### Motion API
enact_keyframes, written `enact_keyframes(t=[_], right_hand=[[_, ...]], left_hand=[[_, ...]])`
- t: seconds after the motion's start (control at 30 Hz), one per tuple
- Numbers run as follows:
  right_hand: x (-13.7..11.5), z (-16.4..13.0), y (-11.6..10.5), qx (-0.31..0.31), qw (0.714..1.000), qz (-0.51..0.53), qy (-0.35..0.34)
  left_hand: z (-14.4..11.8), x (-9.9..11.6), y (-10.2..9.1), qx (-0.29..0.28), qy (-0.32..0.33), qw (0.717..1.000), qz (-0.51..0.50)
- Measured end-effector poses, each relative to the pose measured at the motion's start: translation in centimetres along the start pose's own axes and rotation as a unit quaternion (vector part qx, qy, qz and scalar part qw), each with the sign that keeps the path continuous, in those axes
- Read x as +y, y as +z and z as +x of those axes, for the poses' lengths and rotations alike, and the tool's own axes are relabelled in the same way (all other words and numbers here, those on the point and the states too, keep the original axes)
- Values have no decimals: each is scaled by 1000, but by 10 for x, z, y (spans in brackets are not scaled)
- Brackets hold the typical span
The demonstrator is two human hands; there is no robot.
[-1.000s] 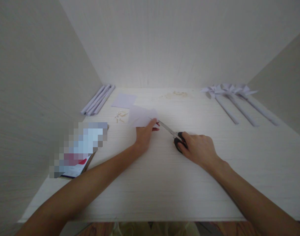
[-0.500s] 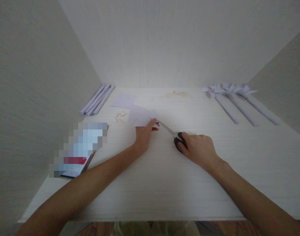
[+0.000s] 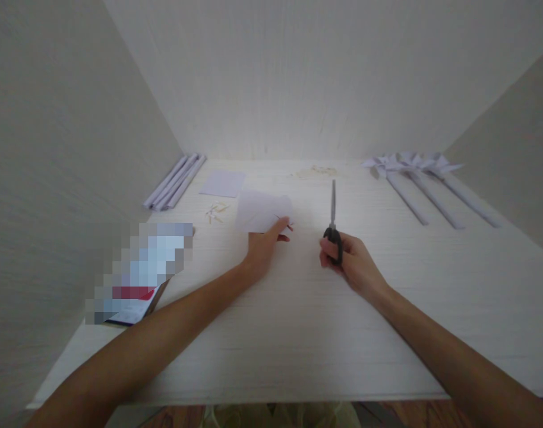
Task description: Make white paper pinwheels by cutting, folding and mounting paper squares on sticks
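My left hand (image 3: 269, 238) grips the near right corner of a white paper sheet (image 3: 260, 209), thumb on top and fingers beneath. Dark slit-like lines show in the paper close to my thumb. Right of it, my right hand (image 3: 351, 261) is wrapped round the black handles of a pair of scissors (image 3: 333, 208). The blades are together, point away from me and stand apart from the paper. Part of the handles is hidden by my fingers.
A second paper square (image 3: 222, 183) lies behind, beside rolled paper sticks (image 3: 176, 181) and small tan pieces (image 3: 217, 212). More tan bits (image 3: 322, 170) lie at the back. Paper pinwheels on sticks (image 3: 409, 166) rest at right. A tablet-like device (image 3: 138, 306), partly blurred, is at left; walls enclose the table.
The scissors have come away from the paper; their blades have closed and swung to point straight away from me. My left hand and the sheet have shifted slightly right.
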State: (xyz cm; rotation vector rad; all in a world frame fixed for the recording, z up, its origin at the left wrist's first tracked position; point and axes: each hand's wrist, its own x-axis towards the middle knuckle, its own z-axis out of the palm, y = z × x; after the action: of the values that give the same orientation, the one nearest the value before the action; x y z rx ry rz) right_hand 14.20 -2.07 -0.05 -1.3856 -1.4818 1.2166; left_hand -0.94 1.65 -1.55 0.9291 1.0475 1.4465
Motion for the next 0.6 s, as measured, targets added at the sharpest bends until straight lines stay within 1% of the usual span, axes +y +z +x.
enact_keyframes(t=[0.03, 0.07, 0.1, 0.17, 0.27, 0.33, 0.43, 0.6], right_hand=[[0, 0, 3, 6, 996, 86, 12], [0, 1, 5, 18, 988, 149, 21], [-1, 0, 8, 30, 980, 193, 28], [-1, 0, 12, 47, 969, 238, 33], [-1, -1, 15, 60, 963, 263, 23], [1, -1, 16, 64, 960, 271, 13], [4, 0, 16, 71, 960, 269, 10], [8, 0, 15, 82, 966, 244, 8]], left_hand=[[-1, 0, 0, -14, -6, 1000, 9], [-3, 0, 1, -25, -15, 999, 22], [-5, 0, 1, -33, -24, 998, 39], [-9, 2, 2, -53, -37, 995, 83], [-16, 9, 5, -110, -43, 983, 142], [-18, 13, 7, -132, -43, 979, 148], [-19, 15, 8, -142, -42, 978, 145], [-16, 10, 5, -146, -50, 974, 167]])
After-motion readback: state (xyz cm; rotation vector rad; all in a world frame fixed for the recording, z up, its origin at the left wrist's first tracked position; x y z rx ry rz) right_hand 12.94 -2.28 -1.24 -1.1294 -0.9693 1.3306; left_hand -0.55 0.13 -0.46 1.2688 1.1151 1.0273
